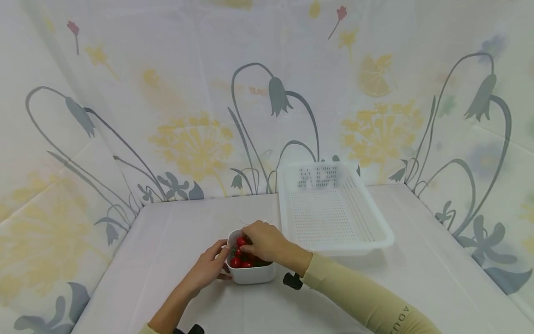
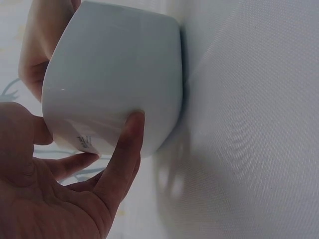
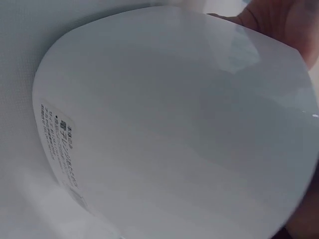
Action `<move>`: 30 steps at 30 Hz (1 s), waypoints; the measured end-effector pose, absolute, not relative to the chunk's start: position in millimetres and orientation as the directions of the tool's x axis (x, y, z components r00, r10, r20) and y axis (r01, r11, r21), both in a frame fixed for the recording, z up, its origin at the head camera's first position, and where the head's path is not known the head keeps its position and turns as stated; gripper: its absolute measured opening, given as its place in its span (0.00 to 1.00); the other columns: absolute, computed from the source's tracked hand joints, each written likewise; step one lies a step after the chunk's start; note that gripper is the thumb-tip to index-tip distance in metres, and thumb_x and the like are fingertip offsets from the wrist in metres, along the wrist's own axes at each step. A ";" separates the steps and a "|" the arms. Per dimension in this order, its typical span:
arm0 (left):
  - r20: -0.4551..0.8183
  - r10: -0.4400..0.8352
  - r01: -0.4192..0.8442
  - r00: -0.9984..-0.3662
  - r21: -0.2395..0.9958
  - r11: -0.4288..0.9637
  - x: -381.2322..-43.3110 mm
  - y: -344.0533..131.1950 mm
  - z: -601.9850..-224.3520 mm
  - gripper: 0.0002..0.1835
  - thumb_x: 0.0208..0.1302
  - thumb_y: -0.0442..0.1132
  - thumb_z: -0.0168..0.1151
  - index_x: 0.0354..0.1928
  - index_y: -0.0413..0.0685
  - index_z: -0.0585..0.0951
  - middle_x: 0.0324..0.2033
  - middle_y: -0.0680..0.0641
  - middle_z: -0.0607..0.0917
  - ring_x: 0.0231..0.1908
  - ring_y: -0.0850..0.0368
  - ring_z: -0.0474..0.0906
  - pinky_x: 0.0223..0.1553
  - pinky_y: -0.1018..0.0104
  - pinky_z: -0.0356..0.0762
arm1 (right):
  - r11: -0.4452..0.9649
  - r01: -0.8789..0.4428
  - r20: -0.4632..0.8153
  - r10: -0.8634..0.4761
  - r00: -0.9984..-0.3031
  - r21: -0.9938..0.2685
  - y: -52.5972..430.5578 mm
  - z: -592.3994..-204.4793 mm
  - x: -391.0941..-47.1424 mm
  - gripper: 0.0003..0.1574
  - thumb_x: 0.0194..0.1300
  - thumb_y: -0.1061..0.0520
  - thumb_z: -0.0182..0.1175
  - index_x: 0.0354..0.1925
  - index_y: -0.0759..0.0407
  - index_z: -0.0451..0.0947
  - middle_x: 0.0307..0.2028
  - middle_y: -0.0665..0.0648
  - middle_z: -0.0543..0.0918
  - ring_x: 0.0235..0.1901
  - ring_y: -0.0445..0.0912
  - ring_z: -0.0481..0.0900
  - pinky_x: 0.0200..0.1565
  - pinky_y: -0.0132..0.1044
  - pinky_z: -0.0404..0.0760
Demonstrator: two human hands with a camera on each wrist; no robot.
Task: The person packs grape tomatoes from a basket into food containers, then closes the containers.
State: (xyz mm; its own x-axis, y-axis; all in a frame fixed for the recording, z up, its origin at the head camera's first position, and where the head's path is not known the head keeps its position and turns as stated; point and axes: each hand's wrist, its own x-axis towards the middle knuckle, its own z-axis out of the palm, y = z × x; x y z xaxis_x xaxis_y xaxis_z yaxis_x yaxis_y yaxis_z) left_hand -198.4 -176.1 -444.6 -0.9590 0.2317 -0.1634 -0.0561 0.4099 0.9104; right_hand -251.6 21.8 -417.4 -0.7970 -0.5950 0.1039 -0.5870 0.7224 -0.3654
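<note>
In the head view a white rectangular container (image 1: 253, 274) stands on the table, holding several red cherry tomatoes (image 1: 236, 262) with bits of green among them. My left hand (image 1: 207, 265) grips the container's left side, thumb up at the rim and fingers spread along the outer wall. From the right, my right hand (image 1: 264, 242) reaches over the rim, thumb and forefinger curled round a cherry tomato (image 1: 241, 241) near the back; its other fingers are hidden. The right wrist view is mostly the container's outer wall (image 3: 174, 119).
A large white perforated basket (image 1: 384, 235) stands behind and to the right of the container, near the back wall. Flower-printed cloth (image 1: 267, 134) covers the back and both sides. The table (image 1: 175, 232) has a plain white cover.
</note>
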 end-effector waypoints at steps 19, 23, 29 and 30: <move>-0.161 0.213 -0.065 -0.964 0.915 0.397 -202.9 -180.8 -442.1 0.25 0.82 0.48 0.47 0.70 0.38 0.68 0.56 0.35 0.79 0.35 0.51 0.81 0.37 0.54 0.90 | 0.708 -0.596 0.184 -0.574 -0.798 -0.380 116.1 -357.1 -237.3 0.14 0.70 0.52 0.66 0.48 0.60 0.83 0.39 0.52 0.85 0.41 0.48 0.81 0.41 0.41 0.83; -0.157 0.184 -0.071 -0.970 0.913 0.402 -201.5 -181.7 -442.8 0.23 0.81 0.47 0.49 0.69 0.40 0.70 0.57 0.35 0.79 0.34 0.51 0.81 0.36 0.54 0.90 | 0.708 -0.578 0.240 -0.527 -0.815 -0.405 147.1 -351.3 -235.9 0.12 0.69 0.54 0.67 0.46 0.60 0.84 0.37 0.49 0.85 0.38 0.46 0.81 0.40 0.39 0.83; -0.119 0.134 -0.051 -0.984 0.904 0.424 -199.5 -191.7 -437.9 0.21 0.81 0.45 0.49 0.68 0.42 0.73 0.58 0.35 0.79 0.35 0.51 0.82 0.34 0.56 0.90 | 0.720 -0.552 0.290 -0.470 -0.834 -0.422 182.5 -347.0 -237.7 0.08 0.68 0.57 0.67 0.43 0.60 0.85 0.35 0.48 0.85 0.36 0.42 0.80 0.39 0.39 0.82; -0.107 0.130 -0.041 -0.986 0.900 0.434 -199.6 -194.8 -436.1 0.21 0.82 0.44 0.49 0.68 0.42 0.73 0.58 0.35 0.79 0.35 0.50 0.81 0.34 0.57 0.90 | 0.724 -0.547 0.298 -0.459 -0.837 -0.420 187.4 -346.0 -237.6 0.08 0.68 0.58 0.67 0.43 0.60 0.85 0.36 0.49 0.86 0.36 0.43 0.80 0.40 0.40 0.83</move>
